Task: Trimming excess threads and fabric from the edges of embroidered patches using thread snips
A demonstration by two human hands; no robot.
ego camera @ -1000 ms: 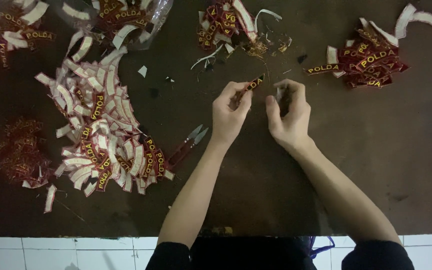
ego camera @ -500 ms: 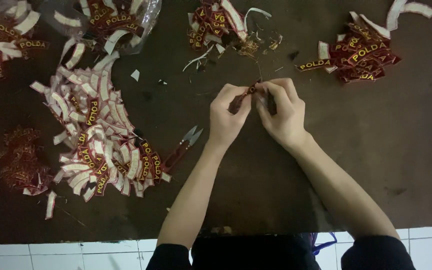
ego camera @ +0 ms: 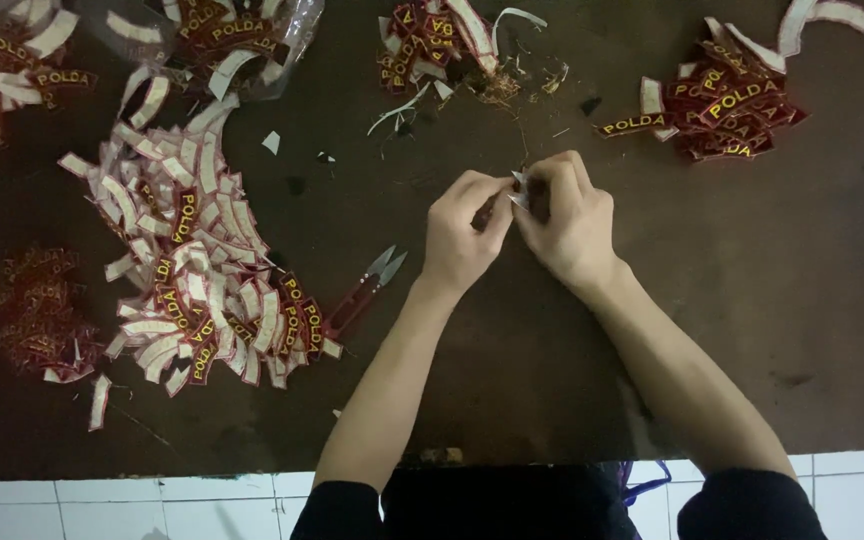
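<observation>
My left hand (ego camera: 464, 232) and my right hand (ego camera: 567, 217) meet over the middle of a dark brown table (ego camera: 772, 300). Together they pinch one small curved embroidered patch (ego camera: 518, 190); only its white backing and a dark red sliver show between the fingertips, the rest is hidden by my fingers. A thin thread (ego camera: 522, 140) runs up from the patch toward the scraps at the back.
Red-handled thread snips (ego camera: 364, 288) lie just left of my left wrist. A big heap of patches (ego camera: 187, 250) lies left, smaller piles at back centre (ego camera: 432, 40) and back right (ego camera: 727, 105). A clear plastic bag (ego camera: 222, 35) holds more. The tiled floor (ego camera: 102, 505) shows below the table edge.
My hands have closed together around the patch and turned it, so its white back now shows where the dark red front was seen before.
</observation>
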